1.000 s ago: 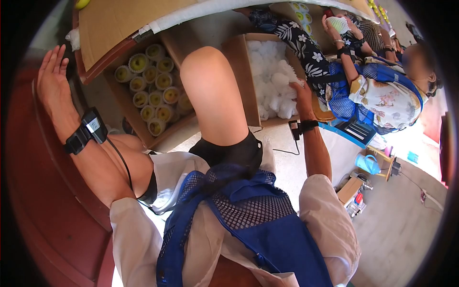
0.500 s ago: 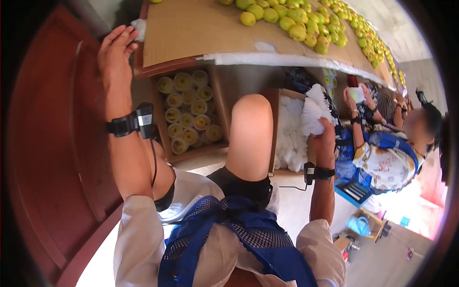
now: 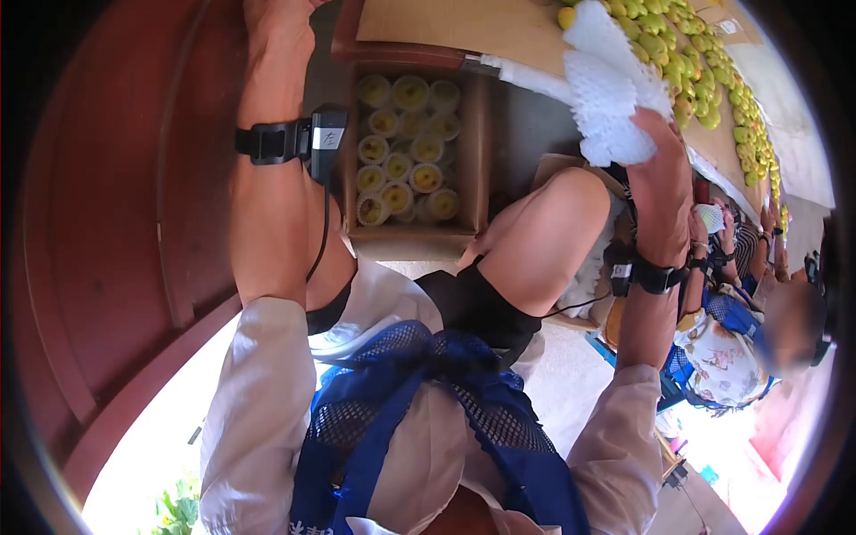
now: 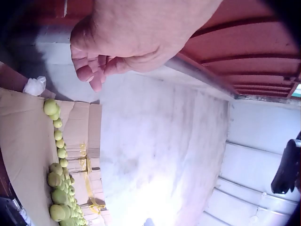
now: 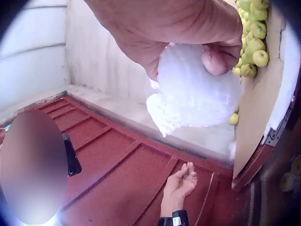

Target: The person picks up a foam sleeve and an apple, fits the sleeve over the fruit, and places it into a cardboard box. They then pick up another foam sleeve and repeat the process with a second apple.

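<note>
My right hand [image 3: 660, 147] grips a bunch of white foam net sleeves [image 3: 606, 98], raised at the cardboard-covered table's edge. In the right wrist view the right hand [image 5: 188, 28] pinches the white foam [image 5: 197, 89] between thumb and fingers. My left hand [image 3: 281, 22], partly cut off at the top of the head view, holds nothing. The left wrist view shows that hand [image 4: 127, 42] with its fingers loosely bent in the air, and the right wrist view shows it [image 5: 181, 183] empty before the red panel.
Yellow-green fruit [image 3: 664, 45] lies on the cardboard tabletop [image 3: 464, 25]. Below, a cardboard box [image 3: 477, 152] holds fruit in foam sleeves. A red door [image 3: 107, 205] stands at the left. Another person [image 3: 727, 348] sits at the right, holding a sleeved fruit [image 3: 711, 217].
My right hand has lifted the foam sleeves up from the box of white foam to the table's edge. The left hand has moved up and right in the head view, which has shifted.
</note>
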The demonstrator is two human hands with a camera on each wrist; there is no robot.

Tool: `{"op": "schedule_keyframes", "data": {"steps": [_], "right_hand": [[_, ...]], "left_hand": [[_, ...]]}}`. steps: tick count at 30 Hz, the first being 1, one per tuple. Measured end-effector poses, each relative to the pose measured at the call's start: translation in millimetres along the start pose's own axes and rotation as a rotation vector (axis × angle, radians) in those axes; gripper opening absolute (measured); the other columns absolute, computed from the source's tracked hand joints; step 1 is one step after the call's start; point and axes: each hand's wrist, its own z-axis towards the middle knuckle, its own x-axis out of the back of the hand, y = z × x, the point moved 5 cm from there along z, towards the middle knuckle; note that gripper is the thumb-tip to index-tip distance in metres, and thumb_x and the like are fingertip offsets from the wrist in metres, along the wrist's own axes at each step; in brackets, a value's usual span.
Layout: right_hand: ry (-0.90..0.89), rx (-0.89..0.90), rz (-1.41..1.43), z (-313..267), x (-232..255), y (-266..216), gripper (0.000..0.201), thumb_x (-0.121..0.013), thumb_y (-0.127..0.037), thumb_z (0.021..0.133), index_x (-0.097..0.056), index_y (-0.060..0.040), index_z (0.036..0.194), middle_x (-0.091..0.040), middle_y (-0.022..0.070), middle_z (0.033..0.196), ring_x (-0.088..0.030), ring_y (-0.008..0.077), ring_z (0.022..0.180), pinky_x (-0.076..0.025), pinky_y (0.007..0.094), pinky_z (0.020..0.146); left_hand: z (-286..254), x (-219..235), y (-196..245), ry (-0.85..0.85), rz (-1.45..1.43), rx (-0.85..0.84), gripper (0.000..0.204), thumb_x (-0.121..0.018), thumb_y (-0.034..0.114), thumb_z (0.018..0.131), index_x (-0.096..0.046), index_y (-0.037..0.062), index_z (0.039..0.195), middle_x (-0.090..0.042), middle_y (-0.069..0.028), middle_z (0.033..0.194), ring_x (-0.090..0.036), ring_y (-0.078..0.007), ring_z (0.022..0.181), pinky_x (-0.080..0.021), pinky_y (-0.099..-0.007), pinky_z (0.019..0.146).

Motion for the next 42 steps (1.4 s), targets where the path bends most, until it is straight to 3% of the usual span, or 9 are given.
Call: {"op": "schedule_keyframes", "data": {"steps": [5, 14, 17, 21, 26, 29, 34, 40, 42], "right_hand": [[-0.104, 0.019, -0.086, 18, -47, 8, 0.033, -0.07, -0.01, 0.085, -0.066, -0.0002, 0.116, -0.072, 0.0077, 0.105, -0.07, 0.0171, 0.09, -0.055, 0.0299, 0.074], [-0.174, 0.108, -0.107, 69, -78, 20, 0.021, -0.074, -0.015, 0.084, -0.072, -0.0087, 0.104, -0.072, -0.0015, 0.089, -0.062, 0.005, 0.071, -0.037, 0.0211, 0.053], [-0.084, 0.155, -0.251, 100, -76, 6, 0.037, -0.077, -0.015, 0.082, -0.065, -0.0056, 0.115, -0.07, 0.0015, 0.098, -0.064, 0.0103, 0.079, -0.042, 0.0253, 0.059], [-0.015, 0.182, -0.562, 152, -84, 5, 0.045, -0.079, -0.031, 0.078, -0.064, -0.007, 0.113, -0.068, -0.0025, 0.091, -0.059, 0.0068, 0.079, -0.037, 0.0257, 0.062], [0.034, 0.039, -0.681, 205, -97, 20, 0.091, -0.078, -0.038, 0.079, -0.039, -0.0018, 0.153, -0.063, 0.0092, 0.126, -0.06, 0.0177, 0.105, -0.045, 0.029, 0.07], [-0.169, 0.013, -0.756, 223, -102, 28, 0.089, -0.078, -0.04, 0.08, -0.041, -0.0007, 0.15, -0.062, 0.0107, 0.129, -0.06, 0.0189, 0.109, -0.047, 0.0303, 0.073], [-0.144, 0.094, -0.575, 239, -74, 66, 0.087, -0.083, -0.036, 0.081, -0.041, -0.0018, 0.149, -0.055, 0.0251, 0.135, -0.062, 0.0274, 0.115, -0.056, 0.0375, 0.08], [-0.038, 0.186, -0.706, 233, -61, 63, 0.087, -0.081, -0.037, 0.083, -0.039, -0.001, 0.15, -0.055, 0.025, 0.132, -0.061, 0.0259, 0.112, -0.055, 0.0366, 0.081], [-0.083, 0.074, -0.626, 213, -61, 47, 0.083, -0.08, -0.035, 0.084, -0.041, -0.001, 0.149, -0.057, 0.024, 0.129, -0.061, 0.0259, 0.107, -0.054, 0.0368, 0.084]], "left_hand": [[1, 0, 0, 0.008, 0.03, 0.045, 0.02, -0.062, 0.008, 0.096, -0.061, 0.0009, 0.115, -0.071, -0.0103, 0.108, -0.071, -0.0192, 0.095, -0.051, -0.027, 0.071], [4, 5, -3, -0.003, 0.037, 0.064, 0.019, -0.061, 0.01, 0.097, -0.061, 0.0029, 0.114, -0.071, -0.0093, 0.107, -0.071, -0.0194, 0.095, -0.051, -0.0279, 0.071], [4, -1, -10, -0.028, 0.047, 0.087, 0.023, -0.063, 0.009, 0.096, -0.061, 0.0025, 0.118, -0.07, -0.0111, 0.111, -0.07, -0.0206, 0.098, -0.052, -0.029, 0.072], [-9, -28, -1, -0.038, 0.128, 0.117, 0.024, -0.058, 0.008, 0.097, -0.061, -0.0009, 0.12, -0.07, -0.0119, 0.115, -0.07, -0.0199, 0.099, -0.05, -0.0258, 0.073], [7, -51, -36, -0.169, 0.184, 0.156, 0.019, -0.058, 0.008, 0.098, -0.062, -0.0001, 0.115, -0.07, -0.0102, 0.108, -0.071, -0.0175, 0.094, -0.049, -0.0248, 0.068], [19, -71, -47, -0.243, 0.31, 0.203, 0.018, -0.057, 0.008, 0.098, -0.063, 0.0005, 0.114, -0.07, -0.0099, 0.108, -0.071, -0.016, 0.093, -0.049, -0.0248, 0.066], [37, -84, -71, -0.292, 0.493, 0.244, 0.02, -0.059, 0.012, 0.098, -0.064, 0.0028, 0.116, -0.069, -0.0079, 0.11, -0.071, -0.0151, 0.096, -0.05, -0.0259, 0.067], [56, -85, -109, -0.321, 0.637, 0.228, 0.024, -0.059, 0.015, 0.099, -0.063, 0.0033, 0.119, -0.068, -0.0068, 0.111, -0.071, -0.0156, 0.096, -0.05, -0.0262, 0.068], [54, -90, -114, -0.363, 0.662, 0.266, 0.026, -0.059, 0.015, 0.098, -0.063, 0.0029, 0.121, -0.068, -0.0068, 0.111, -0.071, -0.0159, 0.095, -0.05, -0.0267, 0.067]]}}
